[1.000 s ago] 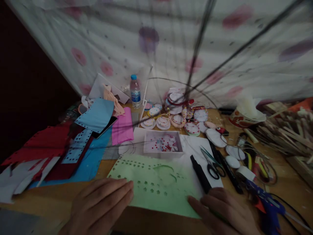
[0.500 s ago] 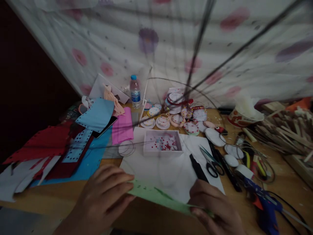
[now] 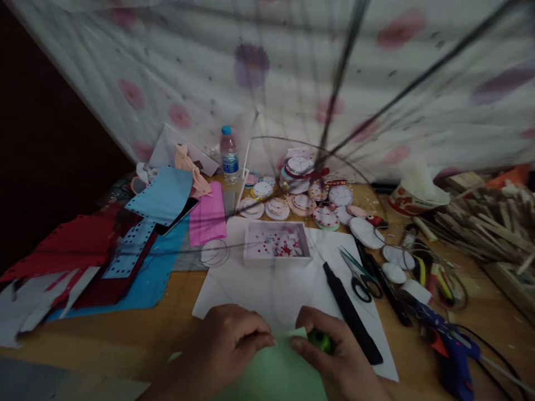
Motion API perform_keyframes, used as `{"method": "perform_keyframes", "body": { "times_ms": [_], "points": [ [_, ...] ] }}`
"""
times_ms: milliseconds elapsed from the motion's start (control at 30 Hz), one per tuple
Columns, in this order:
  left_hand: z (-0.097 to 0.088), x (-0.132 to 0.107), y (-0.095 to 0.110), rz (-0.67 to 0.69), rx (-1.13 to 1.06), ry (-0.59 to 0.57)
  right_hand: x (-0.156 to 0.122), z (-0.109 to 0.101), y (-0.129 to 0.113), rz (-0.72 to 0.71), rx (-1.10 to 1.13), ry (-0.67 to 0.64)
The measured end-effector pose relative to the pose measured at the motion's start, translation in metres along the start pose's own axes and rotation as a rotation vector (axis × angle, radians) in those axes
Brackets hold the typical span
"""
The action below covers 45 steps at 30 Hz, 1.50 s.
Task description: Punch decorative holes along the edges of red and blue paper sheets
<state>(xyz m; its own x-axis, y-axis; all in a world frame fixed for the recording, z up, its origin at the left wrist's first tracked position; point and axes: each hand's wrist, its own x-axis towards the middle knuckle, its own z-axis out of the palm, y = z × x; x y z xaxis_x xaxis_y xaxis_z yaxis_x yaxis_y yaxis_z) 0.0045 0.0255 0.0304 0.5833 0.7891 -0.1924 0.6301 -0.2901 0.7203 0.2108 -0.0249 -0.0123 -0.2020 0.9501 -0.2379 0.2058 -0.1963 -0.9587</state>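
Note:
My left hand [image 3: 221, 348] is closed in a pinch at the top edge of a light green sheet [image 3: 278, 373], at the bottom middle of the view. My right hand [image 3: 336, 353] is closed around a small, rounded, bright green tool [image 3: 320, 340], its thumb against the sheet's upper right corner. The fingers hide most of that tool, so its kind does not show. Beyond both hands, a shallow white box [image 3: 278, 262] with tiny red and pale bits stands on white paper [image 3: 232, 287]. A long black strip-like tool [image 3: 353, 317] lies just right of my right hand.
Scissors [image 3: 363, 284] and a blue glue gun [image 3: 449, 340] lie at right, before a pile of wooden sticks [image 3: 480, 223]. Decorated white discs [image 3: 278, 208] and a water bottle [image 3: 229, 156] stand at the back. Red [image 3: 69, 242] and blue sheets [image 3: 161, 192] with dotted edges lie at left.
My hands have come closer together, the left one moving right. The green sheet, earlier stretched between them nearly edge-on, now shows its face. The black tool is now fully uncovered.

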Motion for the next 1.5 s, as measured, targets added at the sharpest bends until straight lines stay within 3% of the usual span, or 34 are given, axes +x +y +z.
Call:
{"method": "perform_keyframes", "body": {
  "times_ms": [133,267,400,567,667,800,867,1000,1067,1200,1333,1500],
  "points": [
    [-0.002,-0.004,-0.009,-0.081,-0.059,-0.052,0.002,-0.001,0.005,0.016,0.055,0.132],
    [-0.002,-0.007,-0.023,-0.204,-0.094,0.022,0.003,-0.008,0.006,-0.019,0.030,0.291],
    [-0.007,-0.006,-0.029,-0.243,-0.181,0.062,-0.003,-0.018,0.010,-0.032,-0.021,0.316],
    [-0.012,-0.006,-0.028,-0.210,-0.140,0.036,-0.008,-0.023,0.020,-0.067,-0.096,0.386],
    [-0.012,-0.007,-0.029,-0.151,-0.064,0.010,-0.008,-0.032,0.023,-0.179,-0.234,0.357],
    [-0.006,-0.008,-0.028,-0.066,0.046,-0.050,-0.006,-0.046,0.018,-0.306,-0.419,0.464],
    [-0.001,-0.008,-0.025,-0.045,0.100,-0.068,-0.004,-0.045,0.011,-0.350,-0.479,0.400],
    [0.003,-0.003,-0.013,0.005,0.050,-0.168,0.005,-0.022,-0.011,-0.327,-0.600,-0.034],
    [0.002,-0.001,-0.007,-0.013,-0.038,-0.189,0.010,-0.011,-0.018,-0.331,-0.652,-0.180],
    [-0.003,0.000,-0.008,-0.164,-0.313,-0.030,0.012,-0.008,-0.019,-0.320,-0.557,-0.195],
    [-0.002,-0.003,-0.015,-0.277,-0.393,0.155,0.008,-0.015,-0.013,-0.252,-0.422,-0.182],
    [0.004,-0.004,-0.016,-0.292,-0.453,0.175,0.005,-0.015,-0.015,-0.200,-0.361,-0.221]
  ]
}}
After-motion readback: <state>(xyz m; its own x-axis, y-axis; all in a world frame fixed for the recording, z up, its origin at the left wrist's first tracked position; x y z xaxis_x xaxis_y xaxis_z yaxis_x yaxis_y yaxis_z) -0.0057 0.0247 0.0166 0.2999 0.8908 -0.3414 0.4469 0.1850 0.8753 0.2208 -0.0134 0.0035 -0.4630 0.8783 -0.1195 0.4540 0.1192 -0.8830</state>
